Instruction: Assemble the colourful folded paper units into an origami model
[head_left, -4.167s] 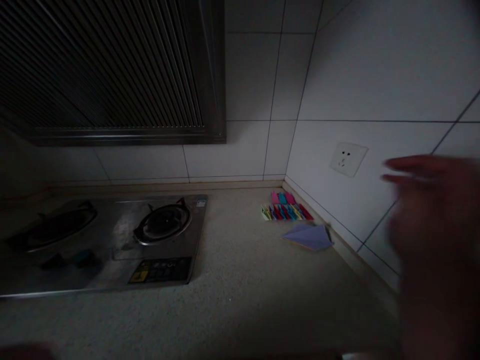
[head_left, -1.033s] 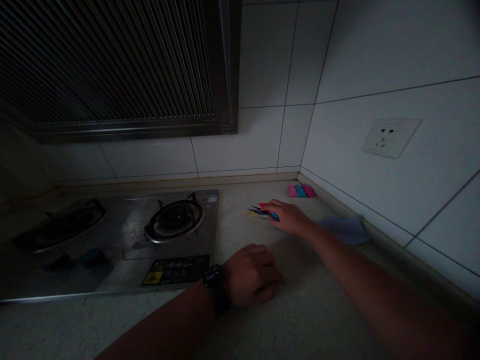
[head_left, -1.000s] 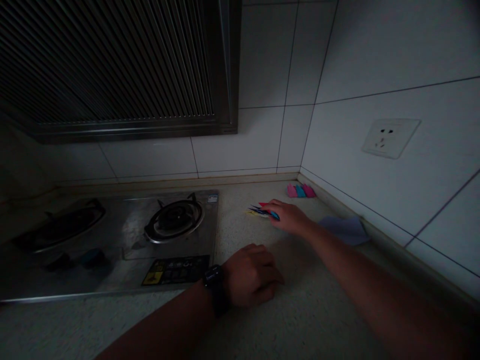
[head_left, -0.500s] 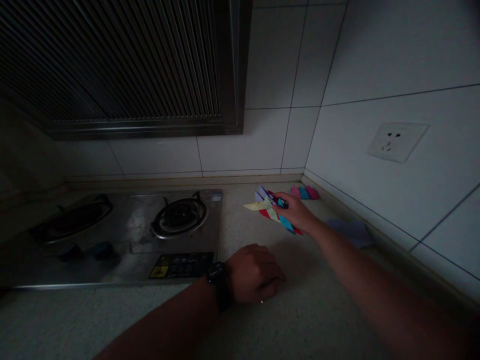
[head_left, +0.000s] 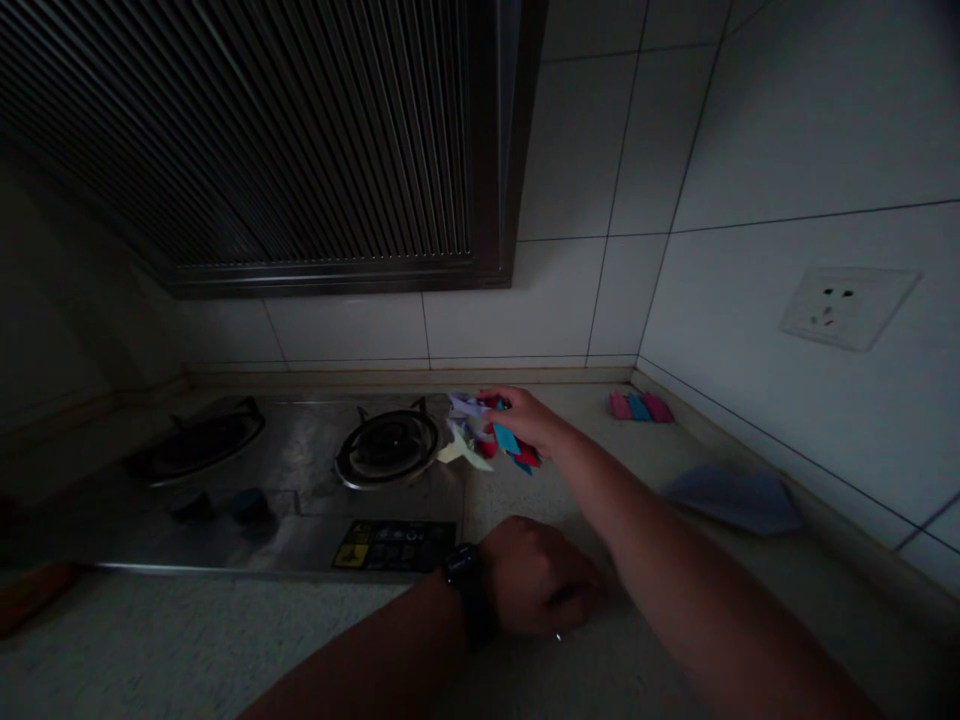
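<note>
My right hand reaches over the counter beside the stove, its fingers closed round a bunch of folded papers in blue, red and lilac. A pale yellow folded paper sticks out on the left of the bunch, over the stove's right edge; whether it is gripped or only touching I cannot tell. Nearer to me, my left hand, with a dark watch on its wrist, rests on the counter with fingers curled in. Nothing shows in it.
A gas stove with two burners lies at left under a range hood. Pink and blue folded papers sit in the back right corner. A greyish-lilac sheet lies by the right wall, below a socket.
My right hand has moved left with the folded papers, from over the counter to the stove's right edge. The yellow one now hangs lower. The view has shifted; my left hand stays on the counter.
</note>
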